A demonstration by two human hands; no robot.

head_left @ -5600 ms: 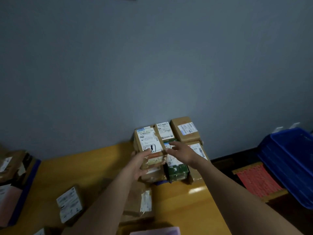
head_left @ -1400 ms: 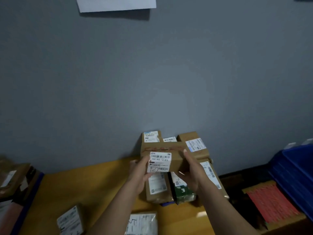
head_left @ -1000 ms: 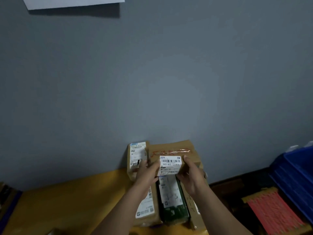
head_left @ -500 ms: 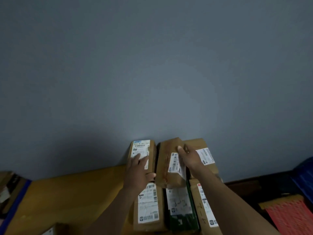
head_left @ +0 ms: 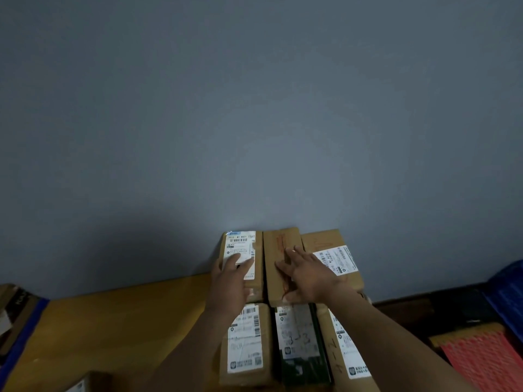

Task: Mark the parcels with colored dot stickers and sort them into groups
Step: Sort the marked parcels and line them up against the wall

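The back-left parcel (head_left: pixel 240 244), back-middle parcel (head_left: pixel 278 244) and back-right parcel (head_left: pixel 336 258) lie side by side on the table (head_left: pixel 127 321), against the wall (head_left: pixel 254 108). The left hand (head_left: pixel 230 281) rests flat on the back-left parcel, fingers straight. The right hand (head_left: pixel 308 275) rests flat mainly on the back-middle parcel, which bears a red stripe, fingers spread. Neither hand grips anything. A green parcel (head_left: pixel 302 349) lies just in front of the back-middle parcel, between two brown ones.

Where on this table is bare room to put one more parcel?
Free: the yellow table left of the parcel block, up to the blue-edged pile. Crowded: the block, packed edge to edge by the wall, left hand and right hand resting on it.
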